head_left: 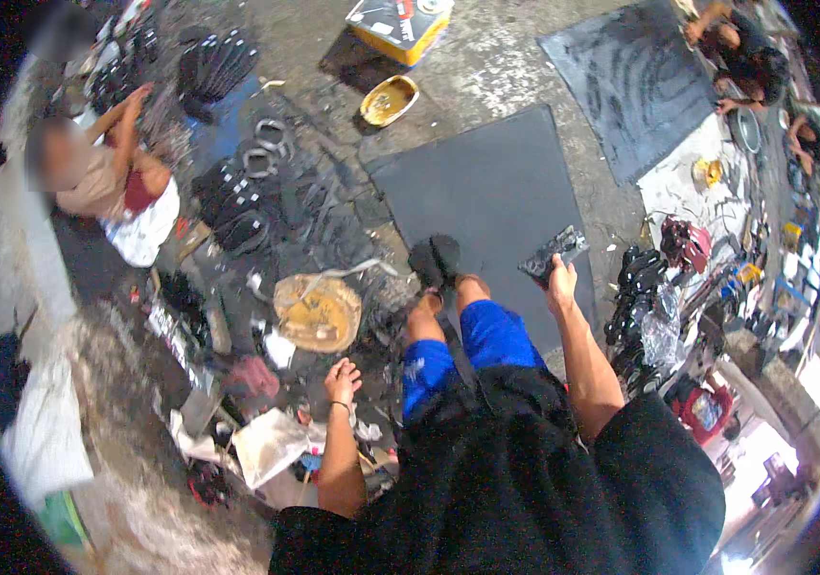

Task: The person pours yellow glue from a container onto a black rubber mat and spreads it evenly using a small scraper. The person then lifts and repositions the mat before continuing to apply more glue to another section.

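In my right hand is a flat, dark, shiny piece, gripped at its near end. I cannot make out its exact kind. It is held over the right part of a large dark grey sheet spread on the floor. My left hand hangs at my left side with nothing in it, its fingers loosely apart. Just beyond that hand lies a round, yellowish wooden block with a pale strip across its top. My feet are at the near edge of the sheet.
Another dark sheet lies far right, near a person. At the left sits another person beside dark strips and loops. A yellow basin and a box stand ahead. Black bundles are piled at right.
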Demonstrator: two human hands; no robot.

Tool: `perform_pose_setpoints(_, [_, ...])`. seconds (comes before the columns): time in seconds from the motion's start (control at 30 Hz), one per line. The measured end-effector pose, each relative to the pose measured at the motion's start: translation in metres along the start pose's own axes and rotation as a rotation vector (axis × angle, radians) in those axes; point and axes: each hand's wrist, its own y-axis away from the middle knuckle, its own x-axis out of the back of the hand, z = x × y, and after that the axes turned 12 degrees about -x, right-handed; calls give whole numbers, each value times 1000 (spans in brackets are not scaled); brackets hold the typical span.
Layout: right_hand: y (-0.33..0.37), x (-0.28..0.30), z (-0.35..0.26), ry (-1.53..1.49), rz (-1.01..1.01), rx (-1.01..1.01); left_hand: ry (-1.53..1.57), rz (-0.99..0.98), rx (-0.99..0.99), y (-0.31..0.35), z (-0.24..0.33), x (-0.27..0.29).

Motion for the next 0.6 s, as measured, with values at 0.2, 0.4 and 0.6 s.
perform_pose_setpoints(0.2, [-45, -4, -12, 36, 55, -26, -15, -213, -171, -200, 62, -168])
perform_pose_setpoints(0.4, [-165, -44, 2, 151, -32, -45, 264, -454, -179, -341, 124, -410])
perform_pose_setpoints(0.6, [-300, -87, 33, 282, 2, 71, 880, -230, -97, -479, 196, -571])
